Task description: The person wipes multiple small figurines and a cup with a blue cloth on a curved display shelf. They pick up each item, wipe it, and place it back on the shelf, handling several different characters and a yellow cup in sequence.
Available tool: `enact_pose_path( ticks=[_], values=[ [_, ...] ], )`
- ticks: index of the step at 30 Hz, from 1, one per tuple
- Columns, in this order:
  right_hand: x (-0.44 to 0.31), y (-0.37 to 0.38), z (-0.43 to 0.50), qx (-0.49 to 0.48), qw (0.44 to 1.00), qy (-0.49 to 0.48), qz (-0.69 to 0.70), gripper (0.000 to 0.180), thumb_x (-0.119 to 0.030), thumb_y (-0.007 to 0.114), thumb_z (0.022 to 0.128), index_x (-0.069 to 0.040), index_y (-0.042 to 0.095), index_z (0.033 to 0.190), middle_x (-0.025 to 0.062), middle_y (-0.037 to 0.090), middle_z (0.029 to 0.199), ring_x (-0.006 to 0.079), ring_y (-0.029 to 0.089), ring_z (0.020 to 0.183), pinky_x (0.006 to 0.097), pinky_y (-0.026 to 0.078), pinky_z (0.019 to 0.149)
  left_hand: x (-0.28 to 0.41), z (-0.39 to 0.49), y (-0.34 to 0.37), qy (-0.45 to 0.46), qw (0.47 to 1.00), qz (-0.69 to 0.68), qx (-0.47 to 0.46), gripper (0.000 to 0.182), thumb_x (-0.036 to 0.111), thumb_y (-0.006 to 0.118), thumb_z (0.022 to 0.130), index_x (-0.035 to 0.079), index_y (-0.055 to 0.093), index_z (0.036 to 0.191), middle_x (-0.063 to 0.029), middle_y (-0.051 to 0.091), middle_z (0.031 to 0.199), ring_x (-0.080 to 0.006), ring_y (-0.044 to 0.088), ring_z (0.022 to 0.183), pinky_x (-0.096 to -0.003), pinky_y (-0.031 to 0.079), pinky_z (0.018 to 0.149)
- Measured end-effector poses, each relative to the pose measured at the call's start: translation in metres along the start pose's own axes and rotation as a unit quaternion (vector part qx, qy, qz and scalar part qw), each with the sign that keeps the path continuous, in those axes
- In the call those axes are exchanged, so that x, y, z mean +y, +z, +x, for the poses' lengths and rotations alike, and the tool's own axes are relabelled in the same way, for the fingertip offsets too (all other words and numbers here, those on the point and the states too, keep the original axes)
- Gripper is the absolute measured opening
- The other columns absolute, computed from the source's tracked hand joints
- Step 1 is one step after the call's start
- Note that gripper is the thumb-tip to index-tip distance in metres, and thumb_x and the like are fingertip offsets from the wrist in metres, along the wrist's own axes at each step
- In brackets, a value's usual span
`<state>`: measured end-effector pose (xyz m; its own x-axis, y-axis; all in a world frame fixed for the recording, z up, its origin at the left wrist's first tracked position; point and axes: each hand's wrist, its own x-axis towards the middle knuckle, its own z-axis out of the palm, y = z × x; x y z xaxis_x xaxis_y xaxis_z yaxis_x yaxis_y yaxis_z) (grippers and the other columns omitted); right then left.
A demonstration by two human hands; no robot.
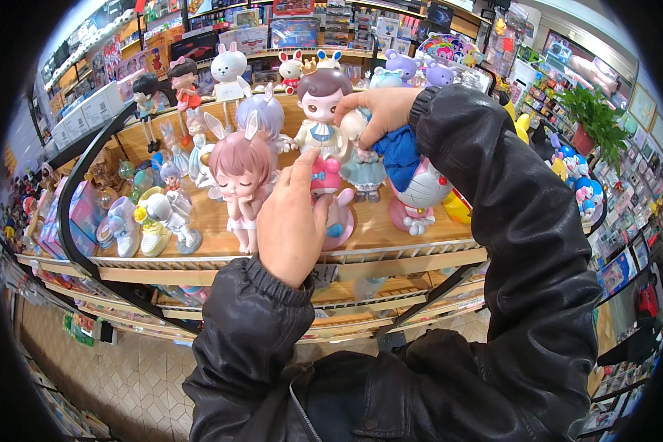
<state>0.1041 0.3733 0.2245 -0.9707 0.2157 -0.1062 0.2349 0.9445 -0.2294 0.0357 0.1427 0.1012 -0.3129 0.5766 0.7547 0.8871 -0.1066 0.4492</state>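
Observation:
My right hand (384,113) reaches over the shelf, its fingers around the head of a girl figurine (363,163) in a pale green dress. A blue cloth (399,154) hangs beneath this hand, over part of a Doraemon figure (424,190). My left hand (294,221) is at a pink-hooded figure (325,177) with a pink base; the palm side is hidden, so its grip is unclear. Left of it stands a pink-haired figurine with rabbit ears (240,182). Behind both hands is a brown-haired prince figurine with a crown (319,110).
The wooden shelf (375,224) has a low wire rail (160,264) at its front edge and a black curved frame at the left. An astronaut figurine (171,221) and sneaker-shaped ornaments (124,226) stand front left. A potted plant (584,138) is at right.

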Motion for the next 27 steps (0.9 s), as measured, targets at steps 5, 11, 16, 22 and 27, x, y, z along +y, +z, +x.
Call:
enact_pose_path(
  ticks=[5, 11, 16, 22, 27],
  values=[
    [0.0, 0.003, 0.005, -0.034, 0.999, -0.013, 0.006, 0.06, -0.026, 0.081, 0.065, -0.019, 0.059, 0.12, 0.0097, 0.063, 0.112, 0.0251, 0.06, 0.103, 0.0351, 0.047, 0.09, 0.002, 0.002, 0.0, -0.025, 0.999, -0.024, -0.008, 0.053, 0.012, 0.071, 0.079, 0.007, 0.049, 0.126, -0.0158, 0.062, 0.101, -0.0353, 0.062, 0.087, -0.0411, 0.049, 0.07],
    [0.003, 0.004, 0.008, -0.057, 0.998, -0.012, -0.023, 0.064, -0.027, 0.082, 0.064, -0.02, 0.056, 0.122, 0.0094, 0.062, 0.113, 0.0261, 0.059, 0.105, 0.0348, 0.046, 0.09, 0.006, 0.005, 0.01, -0.033, 0.999, 0.009, 0.029, 0.054, 0.019, 0.075, 0.078, 0.006, 0.048, 0.122, -0.0161, 0.063, 0.095, -0.0358, 0.063, 0.081, -0.0407, 0.049, 0.065],
    [-0.002, 0.001, 0.006, -0.081, 0.996, 0.013, -0.015, 0.063, -0.025, 0.082, 0.066, -0.016, 0.054, 0.122, 0.0085, 0.059, 0.114, 0.0234, 0.057, 0.105, 0.033, 0.045, 0.092, 0.007, 0.009, 0.011, -0.032, 0.998, 0.016, 0.045, 0.055, 0.014, 0.075, 0.077, 0.002, 0.045, 0.122, -0.0175, 0.064, 0.093, -0.036, 0.064, 0.081, -0.0404, 0.049, 0.065],
    [-0.014, -0.007, 0.001, -0.117, 0.991, 0.058, -0.013, 0.062, -0.026, 0.082, 0.068, -0.015, 0.054, 0.123, 0.0085, 0.056, 0.119, 0.0223, 0.054, 0.109, 0.0324, 0.043, 0.094, 0.007, 0.014, 0.0, -0.04, 0.999, -0.016, 0.027, 0.053, 0.008, 0.073, 0.077, 0.004, 0.045, 0.122, -0.0203, 0.064, 0.098, -0.0397, 0.064, 0.089, -0.0432, 0.048, 0.072],
    [-0.019, -0.011, 0.001, -0.141, 0.987, 0.068, -0.027, 0.065, -0.03, 0.082, 0.069, -0.016, 0.054, 0.126, 0.0098, 0.055, 0.123, 0.0237, 0.053, 0.113, 0.0329, 0.043, 0.096, 0.007, 0.012, 0.003, -0.06, 0.998, -0.006, -0.002, 0.053, 0.006, 0.072, 0.077, 0.004, 0.045, 0.122, -0.0211, 0.065, 0.097, -0.0396, 0.064, 0.09, -0.0438, 0.048, 0.073]
  ],
)
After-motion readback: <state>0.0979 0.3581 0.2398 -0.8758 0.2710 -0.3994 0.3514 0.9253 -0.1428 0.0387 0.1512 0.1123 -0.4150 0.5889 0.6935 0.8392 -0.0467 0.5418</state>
